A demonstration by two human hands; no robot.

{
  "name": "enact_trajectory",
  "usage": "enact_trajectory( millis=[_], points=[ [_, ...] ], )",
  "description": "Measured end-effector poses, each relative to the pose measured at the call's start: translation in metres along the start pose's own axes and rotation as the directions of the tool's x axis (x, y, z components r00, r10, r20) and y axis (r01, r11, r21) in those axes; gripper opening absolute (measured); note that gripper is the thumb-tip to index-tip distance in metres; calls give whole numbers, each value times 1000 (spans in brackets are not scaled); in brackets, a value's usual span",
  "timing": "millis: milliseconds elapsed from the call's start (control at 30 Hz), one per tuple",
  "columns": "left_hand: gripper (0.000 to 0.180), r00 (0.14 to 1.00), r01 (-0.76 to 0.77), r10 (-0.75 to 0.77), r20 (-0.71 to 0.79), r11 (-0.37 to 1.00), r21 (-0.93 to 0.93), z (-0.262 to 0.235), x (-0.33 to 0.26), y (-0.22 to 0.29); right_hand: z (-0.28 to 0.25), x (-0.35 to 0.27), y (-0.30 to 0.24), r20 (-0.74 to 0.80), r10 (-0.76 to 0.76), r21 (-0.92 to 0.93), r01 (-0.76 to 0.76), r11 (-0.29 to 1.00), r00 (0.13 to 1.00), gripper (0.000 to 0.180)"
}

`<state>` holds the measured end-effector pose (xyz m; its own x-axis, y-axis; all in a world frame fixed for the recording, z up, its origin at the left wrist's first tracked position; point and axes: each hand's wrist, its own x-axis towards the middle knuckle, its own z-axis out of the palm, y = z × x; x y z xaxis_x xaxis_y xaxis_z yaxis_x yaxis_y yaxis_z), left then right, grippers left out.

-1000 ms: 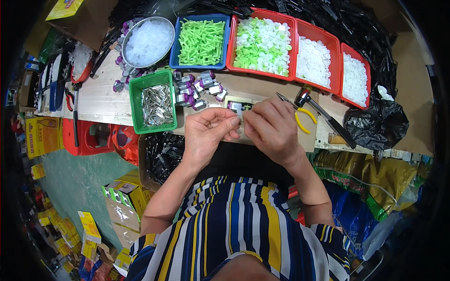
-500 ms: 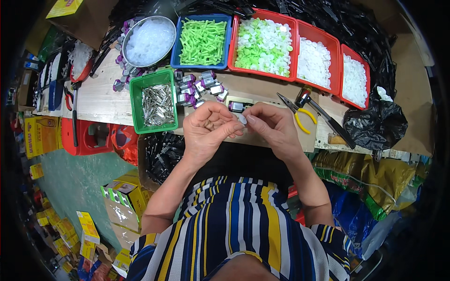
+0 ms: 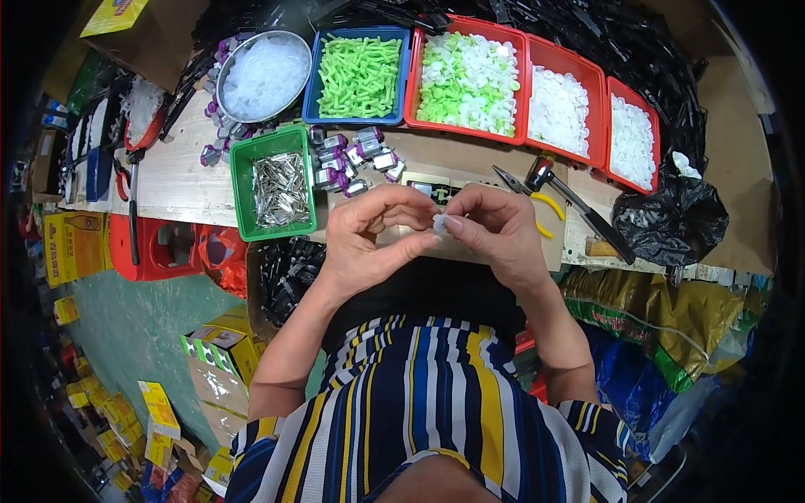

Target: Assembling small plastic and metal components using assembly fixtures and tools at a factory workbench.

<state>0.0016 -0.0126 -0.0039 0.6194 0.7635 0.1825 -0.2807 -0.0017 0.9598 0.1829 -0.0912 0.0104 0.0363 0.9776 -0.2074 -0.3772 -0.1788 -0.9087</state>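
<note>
Both of my hands are raised together over the near edge of the workbench. A small whitish plastic piece (image 3: pixel 439 224) is pinched between the thumb and fingers of my right hand (image 3: pixel 501 239). Beside it, my left hand (image 3: pixel 369 239) has its fingers curled in, the thumb pointing toward the piece; what those fingers hold, if anything, is hidden. Just beyond my fingertips, a pale fixture with a small motor (image 3: pixel 422 191) lies on the bench, partly covered by my hands. Several small silver motors with purple ends (image 3: pixel 356 155) are heaped to the left of it.
A green bin (image 3: pixel 314 220) holds metal shafts. Behind stand a metal bowl (image 3: pixel 221 92), a blue bin (image 3: pixel 309 105) of green parts and red bins (image 3: pixel 525 84) of white and green pieces. Yellow-handled pliers (image 3: pixel 549 203), a hammer (image 3: pixel 579 201) and a black bag (image 3: pixel 671 222) lie right.
The whitish piece has turned and shifted slightly nearer to me, between the right fingertips. My left thumb and forefinger have spread a little apart.
</note>
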Motion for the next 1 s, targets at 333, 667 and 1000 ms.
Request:
enact_trajectory(
  millis=[333, 667, 1000],
  points=[
    [33, 1000, 7, -4, -25, 993, 118, 3, 1, 0, 6, -4, 7, 144, -580, -685, 504, 527, 802, 12],
    [33, 997, -69, 75, -24, 976, 209, 7, 4, -8, -1, -7, 10, 112, -600, -666, 507, 547, 793, 13],
    [38, 996, -91, 89, 17, 966, 242, 9, 7, -10, 0, -10, 8, 103, -614, -701, 495, 513, 782, 12]
  ],
)
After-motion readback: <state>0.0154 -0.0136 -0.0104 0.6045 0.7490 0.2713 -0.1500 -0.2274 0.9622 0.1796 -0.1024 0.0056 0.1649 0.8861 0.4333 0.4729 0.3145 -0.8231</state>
